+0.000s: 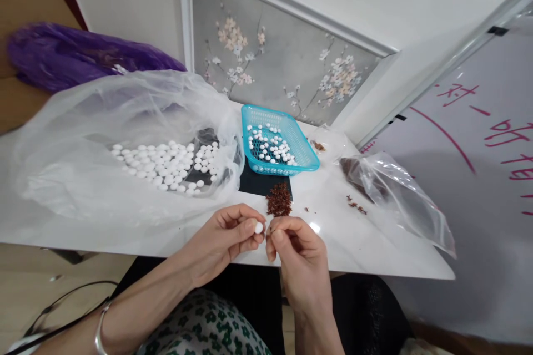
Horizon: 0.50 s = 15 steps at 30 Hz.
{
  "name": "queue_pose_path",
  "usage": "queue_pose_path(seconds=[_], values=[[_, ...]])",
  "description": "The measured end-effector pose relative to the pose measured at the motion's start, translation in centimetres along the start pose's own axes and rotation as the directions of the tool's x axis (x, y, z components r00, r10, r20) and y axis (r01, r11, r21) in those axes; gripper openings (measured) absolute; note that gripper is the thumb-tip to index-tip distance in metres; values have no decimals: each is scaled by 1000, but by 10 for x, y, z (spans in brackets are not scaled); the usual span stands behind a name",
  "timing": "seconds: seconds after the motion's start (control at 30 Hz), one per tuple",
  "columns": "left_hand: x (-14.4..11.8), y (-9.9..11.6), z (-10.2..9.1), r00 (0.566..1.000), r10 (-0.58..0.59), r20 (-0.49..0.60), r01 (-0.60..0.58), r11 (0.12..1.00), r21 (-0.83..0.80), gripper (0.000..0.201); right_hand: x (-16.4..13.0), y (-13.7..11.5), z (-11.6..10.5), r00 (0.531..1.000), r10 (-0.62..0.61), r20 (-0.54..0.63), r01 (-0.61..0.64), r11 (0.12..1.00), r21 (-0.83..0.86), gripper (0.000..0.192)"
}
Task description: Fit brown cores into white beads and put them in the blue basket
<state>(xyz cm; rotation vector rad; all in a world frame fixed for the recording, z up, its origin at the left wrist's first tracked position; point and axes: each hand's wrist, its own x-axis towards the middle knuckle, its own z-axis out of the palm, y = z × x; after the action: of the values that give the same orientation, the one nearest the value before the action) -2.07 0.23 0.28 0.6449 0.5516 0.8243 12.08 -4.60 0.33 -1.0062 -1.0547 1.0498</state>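
Between the thumb and fingers of my left hand (239,230) is a small white ball (259,227). My right hand (297,241) is closed in a pinch just to the right of it; what its fingertips hold is too small to make out. Right behind my hands lies a pile of small reddish-brown pieces (278,199). Farther back stands a blue plastic basket (308,161) with several white balls in it. On the left, a large translucent plastic bag (75,177) contains many more white balls.
A clear bag (400,194) with brown contents lies at right, near a few loose brown bits (357,206). A purple bag (83,52) sits at back left. A framed flower picture (283,50) and a whiteboard (466,188) border the white table (375,249).
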Motion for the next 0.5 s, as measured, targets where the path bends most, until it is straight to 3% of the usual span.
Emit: queue_pose_path(seconds=[0.5], values=[[1, -2, 0, 996, 72, 56, -74, 997, 32, 8, 1, -8, 9, 999, -30, 22, 34, 976, -216, 20]])
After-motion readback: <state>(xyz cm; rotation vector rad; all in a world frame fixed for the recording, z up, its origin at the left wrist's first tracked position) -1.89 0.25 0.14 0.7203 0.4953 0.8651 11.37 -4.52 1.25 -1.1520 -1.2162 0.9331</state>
